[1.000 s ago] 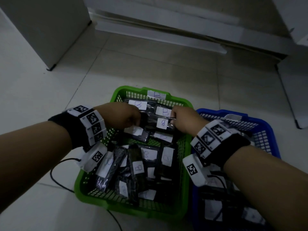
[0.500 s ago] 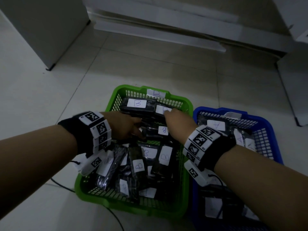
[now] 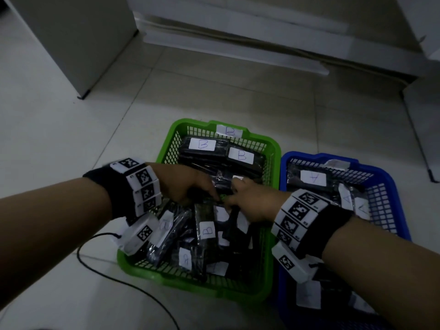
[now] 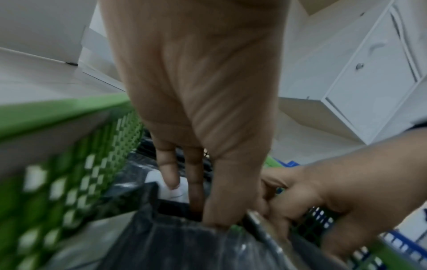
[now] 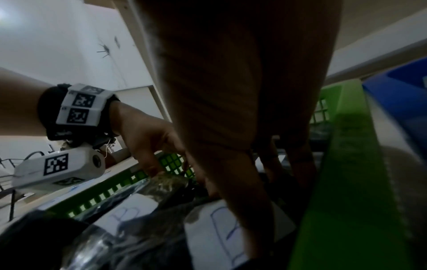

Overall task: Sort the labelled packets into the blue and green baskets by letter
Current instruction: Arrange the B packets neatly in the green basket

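Both hands are working low in the middle of the head view, inside the green basket (image 3: 166,151). The left hand (image 3: 185,184) is pinching the edge of a black packet (image 4: 184,243) with curled fingers, and the right hand (image 3: 252,203) is curling its fingers among the same pile, though what it is gripping I cannot tell. B-labelled packets are filling the green basket, A-labelled ones the blue basket (image 3: 390,184) at right, so sorting is looking nearly finished
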Tool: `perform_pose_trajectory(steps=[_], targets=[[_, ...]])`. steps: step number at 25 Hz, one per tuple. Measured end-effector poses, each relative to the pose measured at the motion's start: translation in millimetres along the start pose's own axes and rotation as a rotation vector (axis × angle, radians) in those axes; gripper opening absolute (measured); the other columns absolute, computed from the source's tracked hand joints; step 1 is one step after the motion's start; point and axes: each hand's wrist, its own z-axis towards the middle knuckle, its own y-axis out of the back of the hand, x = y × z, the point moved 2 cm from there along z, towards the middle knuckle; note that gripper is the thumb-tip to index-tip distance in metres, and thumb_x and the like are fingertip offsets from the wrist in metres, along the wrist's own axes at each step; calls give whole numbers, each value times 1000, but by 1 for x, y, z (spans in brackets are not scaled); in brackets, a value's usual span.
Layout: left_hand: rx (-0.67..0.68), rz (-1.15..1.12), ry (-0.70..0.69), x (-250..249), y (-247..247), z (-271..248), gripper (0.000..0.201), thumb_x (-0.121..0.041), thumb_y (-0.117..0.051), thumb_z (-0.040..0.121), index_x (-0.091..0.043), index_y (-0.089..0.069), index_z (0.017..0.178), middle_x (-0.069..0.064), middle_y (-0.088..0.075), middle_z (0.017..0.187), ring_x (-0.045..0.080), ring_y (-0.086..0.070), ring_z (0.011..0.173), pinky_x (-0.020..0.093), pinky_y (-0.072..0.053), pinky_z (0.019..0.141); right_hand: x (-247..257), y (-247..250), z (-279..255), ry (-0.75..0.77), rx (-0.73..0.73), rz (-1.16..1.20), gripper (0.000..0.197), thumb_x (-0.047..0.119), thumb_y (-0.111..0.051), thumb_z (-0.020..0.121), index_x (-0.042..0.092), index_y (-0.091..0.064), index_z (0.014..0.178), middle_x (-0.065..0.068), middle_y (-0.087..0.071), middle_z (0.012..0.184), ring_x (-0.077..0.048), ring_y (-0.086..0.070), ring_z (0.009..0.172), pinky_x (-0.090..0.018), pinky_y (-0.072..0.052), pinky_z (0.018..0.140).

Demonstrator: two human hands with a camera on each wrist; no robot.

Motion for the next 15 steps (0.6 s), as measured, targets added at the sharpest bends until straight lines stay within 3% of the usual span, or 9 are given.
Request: perform_pose_trajectory(steps=[4,7,9,11,13,15], targets=[[38,-64,21,0,-2,6,45,-9,-72,75,-23,-64,116,-3,-67,114,9,-59,95,17,-42,83,-15,16,-7,-10,-30,129,37,27,-67,84,23,-55,120,-3,-54,115,-20,-44,106,-26,-35,76],[-49,-191,42,5,3,1,28,-9,-71,77,-24,-68,100,-3,-70,102,5,-62,86,16,-44,79,-38,33,-5,-178,-224,366,30,22,-59,91,20,-54,121,-6,-60,116,-20,-53,96,-25,-36,74],[-26,-358,57,4,8,-5,30,-4,-60,85,-25,-63,106,-3,-71,101,-1,-63,81,13,-45,77,-47,34,3,-306,-315,398,32,25,-56,93,14,-54,123,-11,-58,120,-26,-56,104,-26,-39,77],[44,-493,99,-4,9,-7,30,-12,-56,90,-22,-55,119,-2,-70,105,2,-63,81,14,-46,75,-47,27,11,-376,-317,340,36,29,-56,93,8,-56,123,-14,-51,123,-29,-54,107,-30,-43,82],[97,-406,144,-16,8,-4,46,-31,-67,84,-29,-50,127,-6,-68,111,4,-61,86,16,-44,76,-40,20,12,-398,-401,269,35,24,-57,92,6,-54,122,-15,-45,124,-31,-49,112,-34,-45,83],[127,-226,144,-24,0,2,59,-38,-74,76,-32,-49,129,-8,-64,112,6,-56,89,17,-41,78,-30,17,9,-367,-530,200,38,13,-58,87,10,-47,123,-14,-45,124,-31,-44,115,-37,-45,81]])
